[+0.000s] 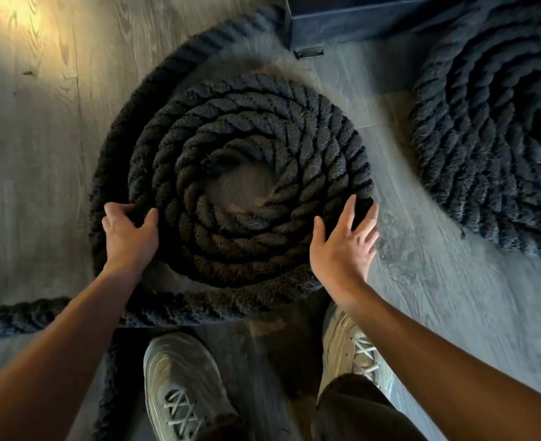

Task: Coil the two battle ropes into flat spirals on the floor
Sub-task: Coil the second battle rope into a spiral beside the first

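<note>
- The wood-look floor (39,154) appears smooth. I reckon the whole coil could slide across it instead of tightening if it is pushed from one side only.
- The near rope spiral (250,122) lies flat between the two hands, with a bare gap at its centre. Its inner turns look a little loose, so a hard twist might make one ride up over its neighbour and spoil the flat lay.
- The second spiral (492,138) sits well out past the right hand, blurred. It looks already wound, and a wide swing of rope could clip its edge.
- The loose outer loop (129,116) stands off from the spiral beyond the left hand. The tail (24,313) runs away under the left forearm. Both are heavy, and the drag may pull the rim open again.
- The dark metal base (358,23) is far ahead of both hands. Rope swept that way could snag on its bracket.
- The shoes (180,377) stand just behind the wrists, close to the tail, so the person could trip or tread on the rope.
- The right hand (342,246) is flat with fingers spread at the spiral's rim. I cannot tell how hard it bears down.
- The left hand (129,230) curls its fingers round an outer turn, which could pinch them as the loop closes.
</note>
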The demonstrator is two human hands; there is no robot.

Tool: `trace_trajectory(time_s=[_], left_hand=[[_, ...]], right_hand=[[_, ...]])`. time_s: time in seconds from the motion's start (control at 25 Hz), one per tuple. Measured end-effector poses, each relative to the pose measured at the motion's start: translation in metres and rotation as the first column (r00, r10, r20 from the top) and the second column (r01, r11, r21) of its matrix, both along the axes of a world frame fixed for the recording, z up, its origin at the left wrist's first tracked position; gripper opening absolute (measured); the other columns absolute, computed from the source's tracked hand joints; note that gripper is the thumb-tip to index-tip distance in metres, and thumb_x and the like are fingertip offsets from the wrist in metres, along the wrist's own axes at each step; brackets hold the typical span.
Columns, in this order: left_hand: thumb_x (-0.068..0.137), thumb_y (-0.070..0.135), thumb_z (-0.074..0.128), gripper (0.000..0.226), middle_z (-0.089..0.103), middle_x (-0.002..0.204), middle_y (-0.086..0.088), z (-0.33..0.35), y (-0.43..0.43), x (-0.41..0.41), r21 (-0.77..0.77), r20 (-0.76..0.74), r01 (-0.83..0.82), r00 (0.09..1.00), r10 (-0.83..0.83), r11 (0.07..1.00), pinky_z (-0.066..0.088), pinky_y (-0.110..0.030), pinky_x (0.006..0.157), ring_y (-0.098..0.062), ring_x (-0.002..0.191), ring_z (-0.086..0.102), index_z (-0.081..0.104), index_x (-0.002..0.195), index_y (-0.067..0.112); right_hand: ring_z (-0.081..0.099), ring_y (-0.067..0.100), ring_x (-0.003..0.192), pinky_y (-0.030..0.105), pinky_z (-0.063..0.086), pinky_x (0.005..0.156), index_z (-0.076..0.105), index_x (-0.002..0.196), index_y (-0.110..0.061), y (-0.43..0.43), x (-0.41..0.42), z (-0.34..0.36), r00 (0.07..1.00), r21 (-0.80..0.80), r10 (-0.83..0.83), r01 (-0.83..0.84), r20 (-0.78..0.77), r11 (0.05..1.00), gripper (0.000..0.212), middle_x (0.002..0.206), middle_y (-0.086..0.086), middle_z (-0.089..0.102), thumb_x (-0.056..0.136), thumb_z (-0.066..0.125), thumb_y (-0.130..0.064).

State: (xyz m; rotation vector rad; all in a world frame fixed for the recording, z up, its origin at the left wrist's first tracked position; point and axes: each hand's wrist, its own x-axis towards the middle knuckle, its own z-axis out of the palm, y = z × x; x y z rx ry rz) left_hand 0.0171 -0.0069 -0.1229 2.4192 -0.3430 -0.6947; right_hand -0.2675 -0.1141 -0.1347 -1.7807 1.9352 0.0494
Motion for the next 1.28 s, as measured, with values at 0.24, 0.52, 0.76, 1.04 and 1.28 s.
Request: trace_trajectory(time_s=[0.24,0.52,0.76,1.04,1.28], left_hand=[[0.097,0.017,0.055,0.055,0.042,0.147,-0.013,0.000,-0.002,0.012,-0.038,-0.010,0.194,0.981,-0.195,0.980,0.038,-0.039,0.107,-0.028,0.133,0.043,0.031,0.146,0.026],[0.065,0.026,0.088,0.119,0.057,0.136,0.001,0.008,0.012,0.011,-0.060,-0.271,0.044,0.961,-0.059,0.997,0.054,-0.041,0.097,-0.020,0.115,0.063,0.013,0.152,0.056],[0.086,0.043,0.077,0.084,0.061,0.108,0.004,-0.009,0.021,-0.008,-0.084,-0.275,-0.174,0.950,0.145,0.981,0.050,-0.030,0.072,-0.015,0.096,0.063,0.028,0.152,0.032],[0.092,0.047,0.069,0.083,0.056,0.128,-0.003,-0.001,0.012,-0.006,-0.061,-0.221,-0.115,0.970,0.099,0.991,0.048,-0.035,0.089,-0.020,0.099,0.060,0.015,0.154,0.033],[0.088,0.038,0.076,0.106,0.047,0.142,0.007,0.005,0.014,-0.028,-0.080,-0.409,-0.095,0.911,0.054,0.992,0.063,-0.043,0.079,-0.021,0.101,0.069,-0.004,0.152,0.061]], right_hand=[[0.013,0.042,0.147,0.054,0.016,0.118,0.001,0.161,-0.025,-0.019,-0.002,-0.010,0.988,-0.072,0.149,-0.151,-0.033,0.986,0.074,0.164,0.020,-0.011,0.100,0.021,-0.063],[0.014,0.033,0.150,0.056,0.019,0.117,0.007,0.159,-0.037,-0.125,-0.005,-0.005,0.902,-0.092,0.366,-0.394,-0.228,0.915,0.065,0.167,0.009,0.000,0.100,0.011,-0.064],[0.007,0.038,0.151,0.059,0.016,0.118,0.006,0.160,-0.030,-0.090,0.014,0.000,0.969,-0.059,0.204,-0.213,-0.141,0.975,0.067,0.167,0.013,-0.005,0.102,0.017,-0.060],[-0.010,0.044,0.150,0.054,0.007,0.120,-0.009,0.159,-0.030,-0.010,0.006,-0.004,0.974,-0.031,0.223,-0.224,-0.032,0.974,0.077,0.162,0.015,-0.029,0.098,0.024,-0.064],[0.000,0.041,0.151,0.056,0.011,0.122,-0.002,0.158,-0.041,-0.084,-0.010,-0.004,0.922,-0.063,0.371,-0.379,-0.107,0.923,0.072,0.165,0.008,-0.021,0.097,0.028,-0.065]])
